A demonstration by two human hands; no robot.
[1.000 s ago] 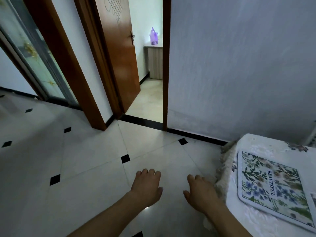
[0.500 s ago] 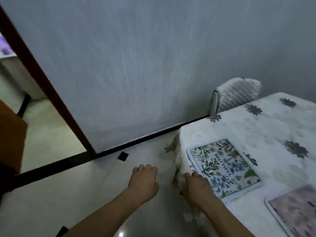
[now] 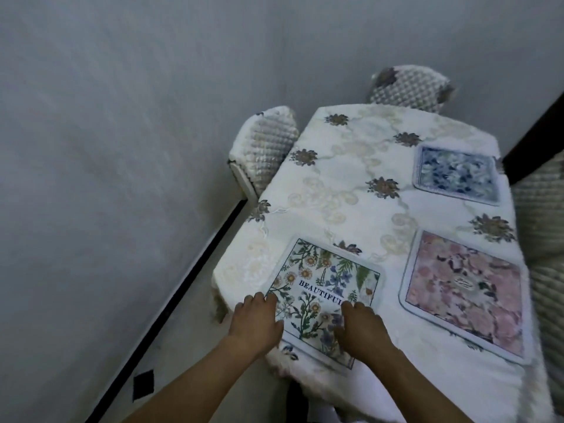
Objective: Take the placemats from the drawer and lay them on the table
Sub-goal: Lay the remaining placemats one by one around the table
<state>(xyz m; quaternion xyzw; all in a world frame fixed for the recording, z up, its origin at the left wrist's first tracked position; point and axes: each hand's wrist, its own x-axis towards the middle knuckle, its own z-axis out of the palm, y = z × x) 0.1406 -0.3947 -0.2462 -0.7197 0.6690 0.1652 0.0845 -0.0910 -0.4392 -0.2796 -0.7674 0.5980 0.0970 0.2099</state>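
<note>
Left hand [image 3: 256,320]: our fingers [image 3: 259,300] rest loose on the floral placemat [image 3: 323,288], gripping nothing.
Right hand [image 3: 361,326]: flat on it too.
Worktop [image 3: 335,184]: pink placemat [image 3: 464,294], blue placemat [image 3: 457,175].

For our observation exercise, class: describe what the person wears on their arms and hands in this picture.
The left hand and right hand are bare: no gloves, and no ring, watch or bracelet is visible. The forearms are uncovered down to the frame's edge, and no sleeve shows.

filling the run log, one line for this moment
left hand: on floral placemat edge | right hand: on same | also laid: pink placemat, blue placemat
</note>
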